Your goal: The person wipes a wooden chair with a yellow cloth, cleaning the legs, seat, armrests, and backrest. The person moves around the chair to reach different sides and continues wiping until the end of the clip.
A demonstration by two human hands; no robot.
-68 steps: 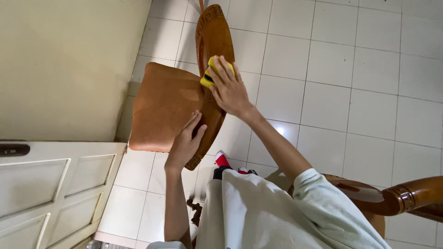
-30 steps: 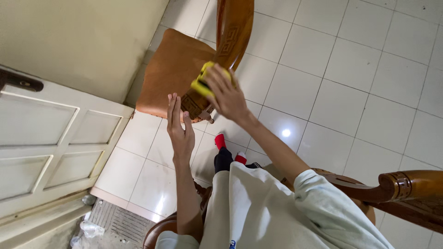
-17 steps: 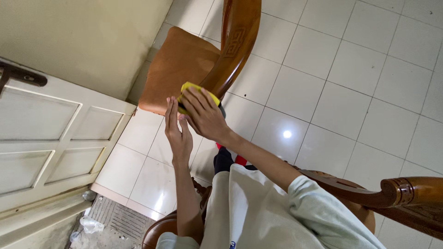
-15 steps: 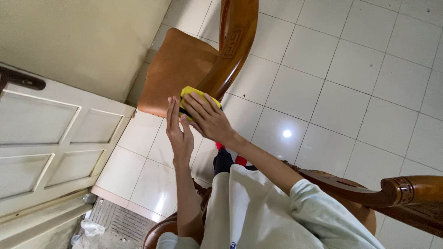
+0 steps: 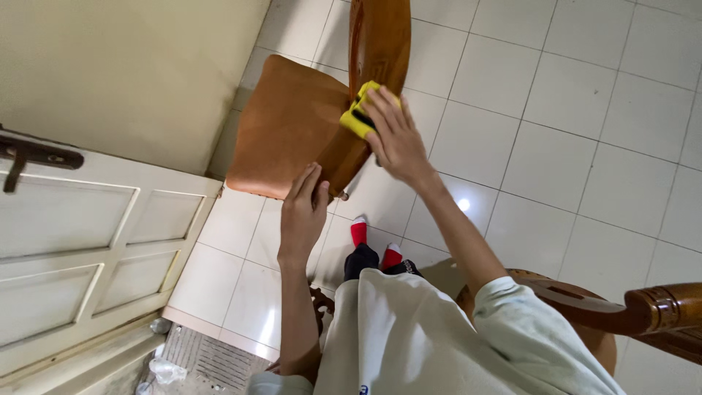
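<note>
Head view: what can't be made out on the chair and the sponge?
- Yellow sponge: mostly under the right hand; full shape hidden.
- Wooden chair: backrest top cut off by the upper edge; legs hidden beneath the seat.
- Left hand: palm faces away, so contact with the seat edge is unclear.
- Second chair armrest: cut off at the right edge.

Packages, labels, signs and screens: few and indistinct.
Lower left of the frame: a crumpled clear plastic wrapper [image 5: 167,371] lies on the grey doormat [image 5: 208,358]; a small blue printed mark [image 5: 363,390] shows on the pale shirt at bottom centre.

Bright, even light; floor [image 5: 585,110] glare.
</note>
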